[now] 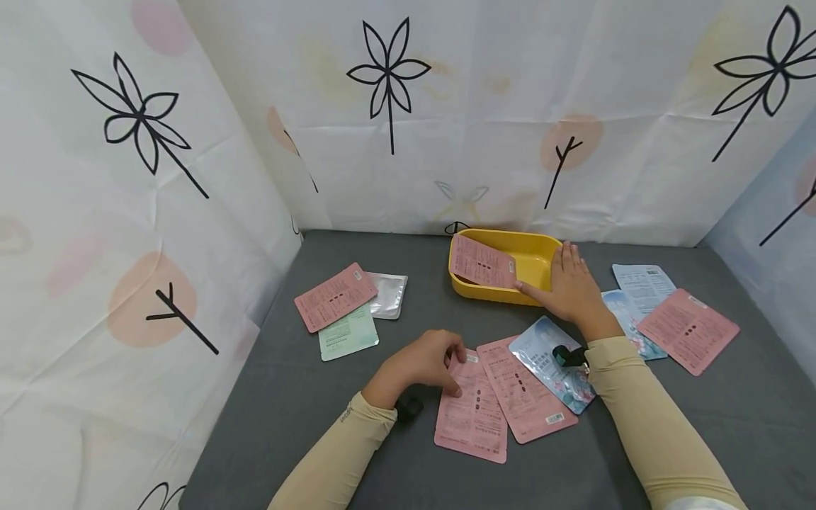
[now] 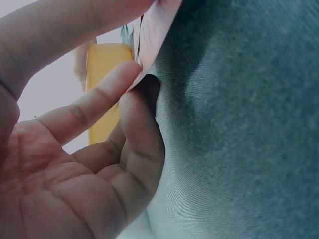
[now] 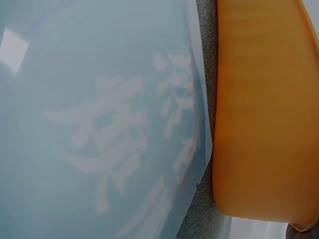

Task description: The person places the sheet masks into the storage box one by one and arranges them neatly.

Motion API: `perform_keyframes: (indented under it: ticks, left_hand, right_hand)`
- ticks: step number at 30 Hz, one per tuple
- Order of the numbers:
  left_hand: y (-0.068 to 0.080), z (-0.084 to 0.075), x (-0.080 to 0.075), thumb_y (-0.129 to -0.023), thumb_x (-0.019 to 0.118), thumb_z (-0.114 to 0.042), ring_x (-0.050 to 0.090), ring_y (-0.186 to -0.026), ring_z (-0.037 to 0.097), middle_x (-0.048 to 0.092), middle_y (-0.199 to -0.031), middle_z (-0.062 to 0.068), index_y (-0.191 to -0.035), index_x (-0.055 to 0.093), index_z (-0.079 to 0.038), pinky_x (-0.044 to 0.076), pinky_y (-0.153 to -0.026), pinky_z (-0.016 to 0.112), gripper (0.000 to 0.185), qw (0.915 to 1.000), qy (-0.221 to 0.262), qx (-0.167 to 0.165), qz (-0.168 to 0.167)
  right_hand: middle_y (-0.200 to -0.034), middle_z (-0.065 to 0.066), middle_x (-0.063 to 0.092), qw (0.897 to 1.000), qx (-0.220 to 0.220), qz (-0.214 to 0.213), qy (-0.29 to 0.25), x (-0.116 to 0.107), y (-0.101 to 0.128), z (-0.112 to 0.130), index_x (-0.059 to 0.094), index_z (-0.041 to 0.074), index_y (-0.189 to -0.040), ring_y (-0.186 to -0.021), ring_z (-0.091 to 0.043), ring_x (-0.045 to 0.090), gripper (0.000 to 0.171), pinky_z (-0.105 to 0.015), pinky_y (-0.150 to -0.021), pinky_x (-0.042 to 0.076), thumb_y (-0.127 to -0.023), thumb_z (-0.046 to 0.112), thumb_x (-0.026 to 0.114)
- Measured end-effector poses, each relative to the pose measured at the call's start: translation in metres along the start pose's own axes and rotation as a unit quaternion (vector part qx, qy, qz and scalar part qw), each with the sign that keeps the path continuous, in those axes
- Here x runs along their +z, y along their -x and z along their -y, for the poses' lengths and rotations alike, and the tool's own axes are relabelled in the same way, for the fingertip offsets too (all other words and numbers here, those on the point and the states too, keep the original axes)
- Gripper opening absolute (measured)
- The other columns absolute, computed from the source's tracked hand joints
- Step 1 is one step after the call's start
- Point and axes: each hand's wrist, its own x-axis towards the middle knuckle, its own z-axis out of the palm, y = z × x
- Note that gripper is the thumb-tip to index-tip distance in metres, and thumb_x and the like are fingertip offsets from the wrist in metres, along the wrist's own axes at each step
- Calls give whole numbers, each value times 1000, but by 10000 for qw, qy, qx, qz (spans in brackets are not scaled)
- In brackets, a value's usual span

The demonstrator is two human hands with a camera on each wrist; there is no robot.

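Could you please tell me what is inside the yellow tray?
A pink packet lies in the left part of the yellow tray. Anything beneath it is covered, and the right hand hides part of the right end.

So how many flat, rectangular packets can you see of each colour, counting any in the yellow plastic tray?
Pink flat rectangular packets: 5
Blue or pale-blue flat packets: 3
Pale-green flat packet: 1
Shiny silver flat packet: 1
Total: 10 visible; any fully hidden beneath others can't be counted.
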Motion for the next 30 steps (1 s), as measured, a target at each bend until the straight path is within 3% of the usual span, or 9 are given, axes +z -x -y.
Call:
perform_keyframes:
  ticks: [8, 14, 21, 30]
  left_hand:
    - [3, 3, -9, -75, 96, -12, 54, -76, 11, 63, -91, 5, -102, 73, -14, 46, -62, 23, 36, 10000, 6, 15, 0]
    - [10, 4, -25, -75, 95, -11, 56, -76, 13, 63, -94, 5, -108, 76, -10, 48, -61, 24, 38, 9995, 214, -47, -232]
    - [21, 4, -45, -79, 93, -10, 67, -94, 15, 68, -117, 5, -123, 76, -4, 59, -76, 27, 47, 9961, 544, 75, -695]
    - [32, 6, -64, -89, 83, -5, 71, -107, 25, 66, -120, 9, -131, 74, -3, 63, -91, 40, 43, 9818, 787, 498, -1654]
  right_hand:
    - [-172, -37, -6, 10000, -18, 1, -11, 0, 0, 0, -3, -16, -162, -162, -54, -1, 131, -67, -131, 7, -94, 86, 43]
    - [-172, -36, -7, 10000, 8, -14, -28, 2, 0, -1, -3, -15, -163, -162, -54, -2, 131, -67, -131, 6, -93, 85, 44]
    - [-173, -36, -6, 10000, 35, -2, -27, 2, 0, 1, -2, -16, -163, -162, -54, -1, 131, -66, -131, 6, -93, 86, 43]
    - [-172, -37, -6, 10000, -17, -31, 3, 2, -1, -1, -2, -17, -162, -161, -55, -1, 130, -67, -131, 6, -94, 84, 45]
